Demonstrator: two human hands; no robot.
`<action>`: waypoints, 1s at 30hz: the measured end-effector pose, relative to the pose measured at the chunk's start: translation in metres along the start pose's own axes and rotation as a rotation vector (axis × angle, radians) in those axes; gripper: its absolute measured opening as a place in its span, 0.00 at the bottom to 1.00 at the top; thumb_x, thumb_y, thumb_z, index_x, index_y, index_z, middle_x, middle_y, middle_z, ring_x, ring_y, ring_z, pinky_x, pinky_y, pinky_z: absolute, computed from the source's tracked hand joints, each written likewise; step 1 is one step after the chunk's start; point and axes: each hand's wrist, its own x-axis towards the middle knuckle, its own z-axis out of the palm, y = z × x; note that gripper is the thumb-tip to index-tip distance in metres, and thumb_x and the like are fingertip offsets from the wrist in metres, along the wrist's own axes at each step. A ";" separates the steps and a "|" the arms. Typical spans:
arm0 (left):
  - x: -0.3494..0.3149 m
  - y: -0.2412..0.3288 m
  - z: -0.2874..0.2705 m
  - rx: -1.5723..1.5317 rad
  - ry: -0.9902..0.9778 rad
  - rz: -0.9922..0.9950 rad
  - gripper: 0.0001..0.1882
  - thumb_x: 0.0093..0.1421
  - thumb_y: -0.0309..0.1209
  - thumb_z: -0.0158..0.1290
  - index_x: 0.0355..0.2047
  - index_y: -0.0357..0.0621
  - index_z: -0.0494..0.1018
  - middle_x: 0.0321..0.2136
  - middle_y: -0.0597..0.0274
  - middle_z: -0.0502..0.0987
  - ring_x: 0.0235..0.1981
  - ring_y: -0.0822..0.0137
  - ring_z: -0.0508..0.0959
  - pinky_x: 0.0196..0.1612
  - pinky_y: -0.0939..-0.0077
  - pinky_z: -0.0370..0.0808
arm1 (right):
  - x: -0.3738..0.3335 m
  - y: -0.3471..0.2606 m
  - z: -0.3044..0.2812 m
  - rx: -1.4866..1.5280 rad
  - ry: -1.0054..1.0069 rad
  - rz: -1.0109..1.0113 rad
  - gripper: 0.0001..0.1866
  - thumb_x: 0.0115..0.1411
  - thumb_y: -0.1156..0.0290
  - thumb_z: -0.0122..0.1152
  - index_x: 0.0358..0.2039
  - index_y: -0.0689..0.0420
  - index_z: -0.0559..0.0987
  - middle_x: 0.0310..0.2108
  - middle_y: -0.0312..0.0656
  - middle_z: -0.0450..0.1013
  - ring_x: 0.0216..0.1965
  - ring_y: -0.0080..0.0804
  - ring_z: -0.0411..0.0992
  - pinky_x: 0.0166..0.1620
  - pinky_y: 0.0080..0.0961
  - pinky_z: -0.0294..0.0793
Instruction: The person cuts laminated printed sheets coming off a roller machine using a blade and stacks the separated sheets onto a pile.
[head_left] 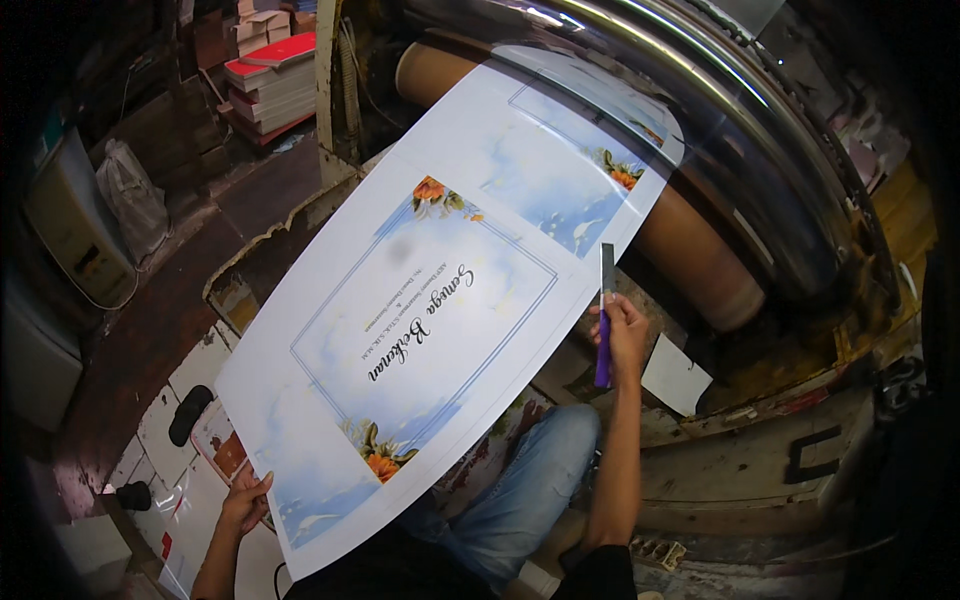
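A large white printed sheet (330,270) slants across the view, with blue watercolour patches, orange flowers and dark script lettering. Its far end curves up against a shiny metal roller (700,110). At the near left corner, my left hand (245,500) is closed on the sheet's edge, thumb on top. My right hand (625,330) grips a cutter knife (603,355) with a purple handle. The knife's flat metal blade points away from me, close to the sheet's right edge; I cannot tell whether it touches.
A brown roller (690,255) lies below the metal one. Stacked papers with red covers (270,75) stand at the far left. A plastic bag (135,200) hangs near a pale machine. My jeans-clad leg (530,490) is under the sheet. A small white card (675,375) lies right of my right hand.
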 end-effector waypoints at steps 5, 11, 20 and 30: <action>0.006 0.012 0.013 0.061 -0.037 -0.081 0.29 0.62 0.26 0.53 0.62 0.45 0.56 0.51 0.62 0.72 0.46 0.66 0.77 0.45 0.67 0.78 | 0.005 -0.002 0.012 -0.076 -0.049 0.040 0.11 0.62 0.72 0.57 0.40 0.65 0.76 0.26 0.42 0.75 0.18 0.25 0.72 0.19 0.18 0.67; 0.011 0.020 0.013 0.027 0.039 -0.130 0.24 0.62 0.25 0.53 0.58 0.47 0.61 0.39 0.66 0.75 0.33 0.70 0.79 0.32 0.69 0.79 | 0.054 -0.063 0.011 -0.913 0.179 -0.987 0.23 0.48 0.81 0.65 0.47 0.55 0.76 0.39 0.44 0.74 0.31 0.41 0.76 0.31 0.31 0.76; 0.034 -0.013 -0.009 0.024 0.246 -0.061 0.11 0.64 0.27 0.51 0.47 0.44 0.68 0.25 0.69 0.72 0.23 0.72 0.76 0.26 0.73 0.78 | 0.141 -0.079 -0.011 -0.626 -0.307 -0.709 0.19 0.41 0.85 0.54 0.34 0.59 0.83 0.32 0.48 0.79 0.35 0.40 0.79 0.37 0.28 0.77; -0.057 0.318 -0.015 0.250 0.434 -0.102 0.11 0.63 0.32 0.55 0.44 0.45 0.69 0.22 0.72 0.70 0.19 0.79 0.70 0.21 0.81 0.71 | 0.156 -0.327 0.101 -0.639 -0.219 -0.514 0.19 0.44 0.83 0.52 0.38 0.58 0.83 0.33 0.52 0.79 0.35 0.45 0.79 0.40 0.30 0.76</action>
